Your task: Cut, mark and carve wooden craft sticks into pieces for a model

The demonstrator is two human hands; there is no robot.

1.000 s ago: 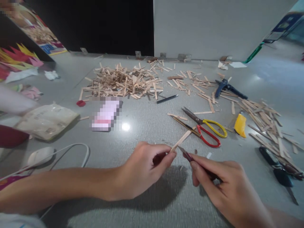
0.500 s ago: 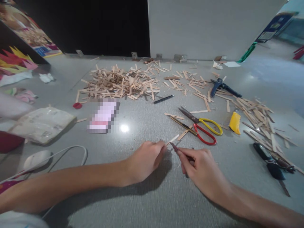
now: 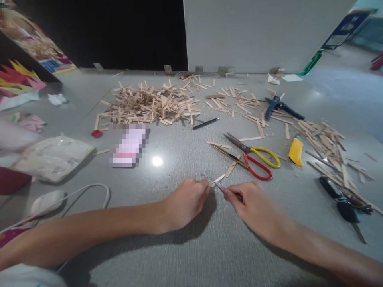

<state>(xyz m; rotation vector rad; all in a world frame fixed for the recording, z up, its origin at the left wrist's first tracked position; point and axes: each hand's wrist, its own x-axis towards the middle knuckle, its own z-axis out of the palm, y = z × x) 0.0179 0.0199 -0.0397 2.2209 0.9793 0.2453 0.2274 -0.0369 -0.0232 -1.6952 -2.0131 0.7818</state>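
One stick [image 3: 220, 178] our left grip [image 3: 186, 204] pinches may split if our right grip [image 3: 250, 202] forces the knife [image 3: 220, 187] it clasps.

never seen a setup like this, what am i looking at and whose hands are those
No machine here: these are a person's own bare hands, pictured from one camera worn on their head, looking forward and down. The left hand pinches a thin wooden stick; the right hand holds a slim knife close to it. On the grey table lie a pile of wooden pieces, red-and-yellow-handled scissors, a dark pen and a white mouse.
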